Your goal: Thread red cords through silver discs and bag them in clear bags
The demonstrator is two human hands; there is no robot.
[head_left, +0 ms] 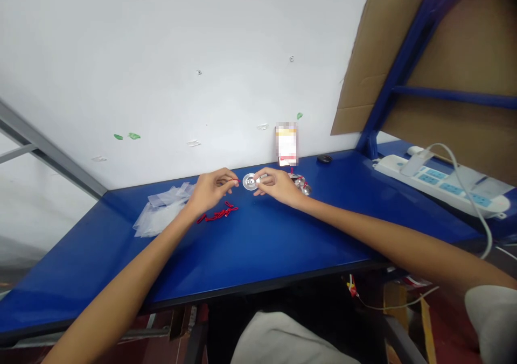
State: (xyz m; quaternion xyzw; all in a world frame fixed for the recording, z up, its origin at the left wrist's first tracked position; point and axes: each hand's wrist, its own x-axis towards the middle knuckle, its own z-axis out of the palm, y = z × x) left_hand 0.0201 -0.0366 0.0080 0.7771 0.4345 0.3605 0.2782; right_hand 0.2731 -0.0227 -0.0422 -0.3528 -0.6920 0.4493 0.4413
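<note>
My left hand point(212, 189) is closed in a pinch on a thin red string point(236, 180) just above the blue table point(262, 240). My right hand point(278, 185) pinches a small round silver disc point(250, 181), held between the two hands. The string's end meets the disc's edge. Several loose red strings point(218, 214) lie on the table right below my left hand. A small heap of silver discs with red strings point(302, 184) sits just behind my right hand.
A pile of clear plastic bags point(161, 209) lies left of my left hand. A white power strip point(440, 183) with a grey cable rests at the right. A small black round object point(324, 159) and a card point(287, 144) stand by the white wall. Cardboard leans on a blue frame.
</note>
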